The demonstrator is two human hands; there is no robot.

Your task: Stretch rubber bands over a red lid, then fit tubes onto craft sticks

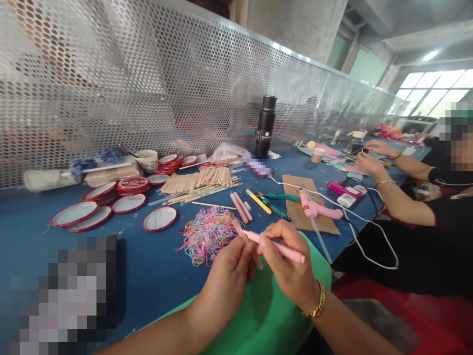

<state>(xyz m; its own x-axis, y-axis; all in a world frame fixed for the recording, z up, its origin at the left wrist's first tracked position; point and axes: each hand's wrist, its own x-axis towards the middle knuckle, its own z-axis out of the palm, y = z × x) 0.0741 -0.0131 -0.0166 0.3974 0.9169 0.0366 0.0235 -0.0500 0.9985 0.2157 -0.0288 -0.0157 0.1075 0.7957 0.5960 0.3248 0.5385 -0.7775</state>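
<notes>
My left hand (229, 265) pinches a flat wooden craft stick (236, 224) at a slant. In my right hand (286, 261) is a pink marker (286, 251), gripped like a pen, with its tip at the stick's upper part. The stick's middle is hidden behind my left fingers. Just beyond my left hand lies a tangled heap of colourful rubber bands (207, 234). Two more markers (240, 207), a yellow marker (258, 202) and green-handled pliers (277, 204) lie past my hands. Under my wrists spreads a green sheet (258, 310).
A pink glue gun (318, 207) rests on cardboard (291, 187), its white cord looping right. Craft sticks (199, 180) are piled at the back, with red-rimmed jar lids (159, 219) to the left. A black bottle (265, 128) stands by the perforated screen. A co-worker's hands (369, 160) work at right.
</notes>
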